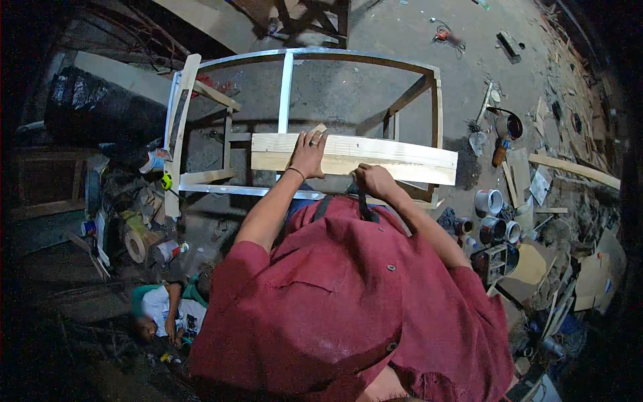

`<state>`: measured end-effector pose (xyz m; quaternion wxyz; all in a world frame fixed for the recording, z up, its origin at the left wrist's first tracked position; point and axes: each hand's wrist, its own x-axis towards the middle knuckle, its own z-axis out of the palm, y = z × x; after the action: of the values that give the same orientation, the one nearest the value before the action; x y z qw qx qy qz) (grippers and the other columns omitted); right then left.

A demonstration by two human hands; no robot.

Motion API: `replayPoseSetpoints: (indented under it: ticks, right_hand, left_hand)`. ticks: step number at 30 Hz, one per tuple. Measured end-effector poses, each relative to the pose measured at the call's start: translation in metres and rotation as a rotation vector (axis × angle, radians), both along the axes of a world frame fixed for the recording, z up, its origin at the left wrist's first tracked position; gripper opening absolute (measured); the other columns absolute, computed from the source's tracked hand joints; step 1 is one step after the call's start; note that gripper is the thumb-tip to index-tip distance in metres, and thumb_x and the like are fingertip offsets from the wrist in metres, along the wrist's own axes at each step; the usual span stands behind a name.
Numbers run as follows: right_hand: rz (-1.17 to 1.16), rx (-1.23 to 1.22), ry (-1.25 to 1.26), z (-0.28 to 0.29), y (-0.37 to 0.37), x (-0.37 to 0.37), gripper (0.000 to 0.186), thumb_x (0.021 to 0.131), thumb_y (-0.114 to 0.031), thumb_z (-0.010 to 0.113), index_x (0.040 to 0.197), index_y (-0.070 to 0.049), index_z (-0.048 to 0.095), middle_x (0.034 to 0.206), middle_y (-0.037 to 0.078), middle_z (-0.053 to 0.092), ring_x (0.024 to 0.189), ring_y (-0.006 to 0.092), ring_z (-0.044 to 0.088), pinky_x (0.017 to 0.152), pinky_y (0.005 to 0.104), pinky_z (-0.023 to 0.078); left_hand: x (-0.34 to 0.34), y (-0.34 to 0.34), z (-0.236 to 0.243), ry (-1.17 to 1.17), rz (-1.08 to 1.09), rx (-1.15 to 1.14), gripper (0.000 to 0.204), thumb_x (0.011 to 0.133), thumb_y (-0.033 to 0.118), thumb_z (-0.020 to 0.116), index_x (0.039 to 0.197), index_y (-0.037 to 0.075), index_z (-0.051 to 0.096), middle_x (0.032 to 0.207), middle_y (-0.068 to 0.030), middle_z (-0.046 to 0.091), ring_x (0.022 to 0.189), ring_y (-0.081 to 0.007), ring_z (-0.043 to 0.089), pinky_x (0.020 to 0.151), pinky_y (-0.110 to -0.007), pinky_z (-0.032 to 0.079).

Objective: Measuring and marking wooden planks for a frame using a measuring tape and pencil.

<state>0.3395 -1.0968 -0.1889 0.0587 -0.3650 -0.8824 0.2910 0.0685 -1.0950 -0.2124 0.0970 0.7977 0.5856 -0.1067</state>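
Note:
A long pale wooden board (402, 155), or two laid together, rests crosswise over an open rectangular frame (286, 94) in front of me. My left hand (308, 155) grips the board left of its middle. Its fingers reach toward the far edge and its thumb lies on the near side. A small wood piece (321, 128) pokes out beyond those fingertips. My right hand (375, 181) is closed in a fist at the board's near edge. Something dark shows below that fist; what it holds I cannot make out.
Upright wooden strips (181, 134) form the frame's left end, where a yellow-green tape measure (167, 181) hangs. Paint buckets (488, 202) and scrap wood clutter the floor at right. Another person (167, 308) is at lower left. A dark-handled tool (499, 155) lies beyond the frame's right end.

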Motion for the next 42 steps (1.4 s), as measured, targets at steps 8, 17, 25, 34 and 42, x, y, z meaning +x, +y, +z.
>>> replayPoseSetpoints:
  ticks: [8, 17, 25, 34, 42]
  right_hand:
    - [-0.812, -0.078, 0.544, 0.022, -0.03, 0.084, 0.023, 0.105, -0.015, 0.056, 0.107, 0.002, 0.072, 0.082, 0.015, 0.069, 0.078, 0.0267, 0.067, 0.074, 0.0377, 0.052]
    - [-1.246, -0.14, 0.638, -0.006, -0.108, 0.205, 0.035, 0.11, -0.024, 0.051, 0.109, 0.005, 0.071, 0.085, 0.008, 0.07, 0.069, 0.0118, 0.064, 0.063, 0.0281, 0.052]
    - [-1.551, -0.197, 0.751, -0.007, -0.168, 0.245, 0.033, 0.109, -0.025, 0.052, 0.113, 0.002, 0.071, 0.087, 0.007, 0.07, 0.07, 0.0122, 0.067, 0.06, 0.027, 0.053]
    - [-1.494, -0.265, 0.789, -0.021, -0.166, 0.246, 0.035, 0.109, -0.028, 0.053, 0.112, 0.003, 0.07, 0.087, 0.007, 0.07, 0.069, 0.0128, 0.067, 0.061, 0.0273, 0.053]
    - [-1.472, -0.266, 0.63, -0.021, -0.169, 0.238, 0.035, 0.109, -0.029, 0.054, 0.11, 0.001, 0.071, 0.085, 0.006, 0.069, 0.068, 0.0131, 0.067, 0.061, 0.0276, 0.052]
  left_hand:
    - [0.037, -0.006, 0.004, -0.042, -0.178, 0.018, 0.146, 0.056, 0.064, 0.09, 0.166, 0.013, 0.009, 0.17, -0.0272, 0.011, 0.158, -0.0456, 0.005, 0.125, -0.062, 0.006]
    - [0.072, 0.014, 0.0, -0.009, -0.295, 0.03, 0.126, 0.064, 0.046, 0.086, 0.166, 0.015, 0.018, 0.156, -0.0321, 0.036, 0.145, -0.0493, 0.032, 0.122, -0.062, 0.018]
    - [0.053, 0.071, 0.015, -0.457, -0.281, -0.82, 0.126, 0.062, 0.06, 0.09, 0.162, 0.014, 0.029, 0.151, -0.0286, 0.046, 0.139, -0.0411, 0.048, 0.116, -0.044, 0.037]
    - [0.02, 0.136, 0.021, -0.767, -0.012, -0.474, 0.085, 0.081, 0.054, 0.08, 0.148, 0.009, 0.053, 0.141, -0.0181, 0.06, 0.131, -0.0363, 0.056, 0.11, -0.047, 0.043]
    - [0.053, 0.109, 0.014, -0.123, -0.033, 0.044, 0.129, 0.065, 0.086, 0.071, 0.165, 0.02, 0.022, 0.167, -0.0214, 0.027, 0.155, -0.0441, 0.021, 0.124, -0.062, 0.014]
